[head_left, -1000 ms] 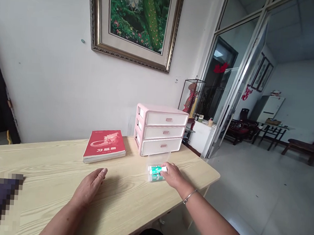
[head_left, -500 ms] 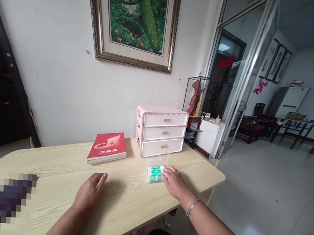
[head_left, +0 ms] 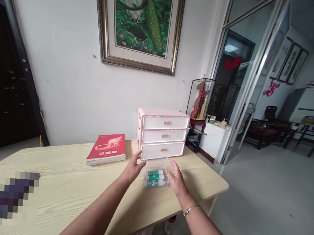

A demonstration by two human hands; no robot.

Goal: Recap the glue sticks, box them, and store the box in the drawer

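Left hand (head_left: 132, 170) loosely spread, right hand (head_left: 177, 180) half open (perhaps touching the clear box (head_left: 166, 183))

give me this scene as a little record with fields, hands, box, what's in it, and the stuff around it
left hand: open, left of the clear box
right hand: open, at the box's right side; contact unclear
clear box: on the table, lid raised
contents: three green-and-white tubes, lying side by side
drawer unit: pink, behind the box, its three white drawers apparently shut
red book: flat, left of the drawer unit
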